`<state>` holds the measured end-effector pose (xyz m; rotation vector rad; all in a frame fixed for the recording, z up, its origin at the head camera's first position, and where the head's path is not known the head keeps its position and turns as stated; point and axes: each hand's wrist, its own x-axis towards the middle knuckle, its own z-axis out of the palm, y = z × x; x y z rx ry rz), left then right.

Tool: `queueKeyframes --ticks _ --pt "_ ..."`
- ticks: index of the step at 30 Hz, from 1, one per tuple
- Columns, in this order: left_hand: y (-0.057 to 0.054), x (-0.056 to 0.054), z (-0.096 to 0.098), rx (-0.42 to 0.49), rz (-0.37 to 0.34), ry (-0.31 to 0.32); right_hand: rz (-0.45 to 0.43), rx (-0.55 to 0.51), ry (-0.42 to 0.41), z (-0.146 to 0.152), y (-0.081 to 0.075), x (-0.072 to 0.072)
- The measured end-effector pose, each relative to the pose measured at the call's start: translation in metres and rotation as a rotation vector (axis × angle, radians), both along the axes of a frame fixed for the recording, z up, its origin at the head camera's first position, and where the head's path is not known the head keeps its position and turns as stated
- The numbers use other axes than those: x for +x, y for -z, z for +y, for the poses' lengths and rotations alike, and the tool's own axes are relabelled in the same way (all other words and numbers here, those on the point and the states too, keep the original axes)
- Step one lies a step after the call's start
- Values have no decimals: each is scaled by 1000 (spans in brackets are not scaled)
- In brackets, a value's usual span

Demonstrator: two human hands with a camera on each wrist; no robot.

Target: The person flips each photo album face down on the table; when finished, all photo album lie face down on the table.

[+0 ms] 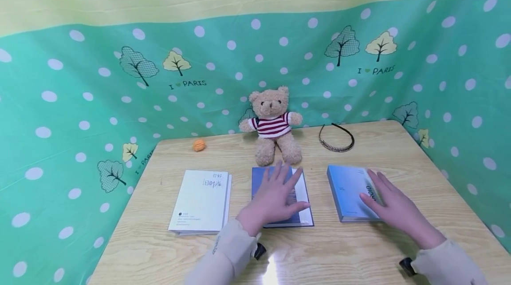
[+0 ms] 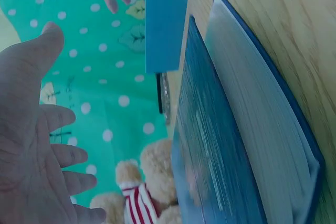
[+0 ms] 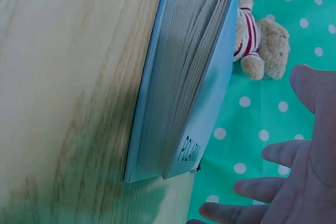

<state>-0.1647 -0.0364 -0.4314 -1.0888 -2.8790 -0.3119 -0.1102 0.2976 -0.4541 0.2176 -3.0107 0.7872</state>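
Spread fingers of my left hand point(image 1: 275, 196) hover above a dark blue hardcover book point(image 1: 259, 178) in the middle of the table; the left wrist view shows a gap between palm and cover. On the right, my right hand point(image 1: 393, 205) is held over the right side of a light blue thick book point(image 1: 349, 196), fingers extended. Its pages point(image 3: 184, 51) and cover lettering show in the right wrist view, with the hand point(image 3: 294, 166) apart from it. Neither hand holds anything. A white book point(image 1: 201, 200) lies to the left of my left hand.
A teddy bear point(image 1: 271, 116) in a striped shirt sits at the back against the green dotted cloth point(image 1: 223, 72). A dark headband point(image 1: 337, 147) lies to its right. Far left at the back is a small orange object point(image 1: 199, 144). All stand on a wooden table point(image 1: 143, 240).
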Motion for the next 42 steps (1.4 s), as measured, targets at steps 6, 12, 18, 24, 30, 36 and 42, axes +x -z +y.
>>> queueKeyframes --ticks 6,12,18,24,30,36,42 --pt "-2 3 17 -36 16 47 17 -44 0 1 2 1" --pt "2 3 30 -73 -17 83 26 -90 5 5 5 3" --pt "5 1 38 -87 -45 104 -13 -83 26 8 8 3" --pt "5 0 45 -88 -75 124 -42 -102 36 8 8 3" --pt "7 1 53 -107 -71 130 -74 -112 49 8 9 5" --pt "9 2 58 -122 -67 137 -93 -105 60 9 12 6" --pt "13 3 66 -107 -71 163 -118 -82 79 12 13 7"
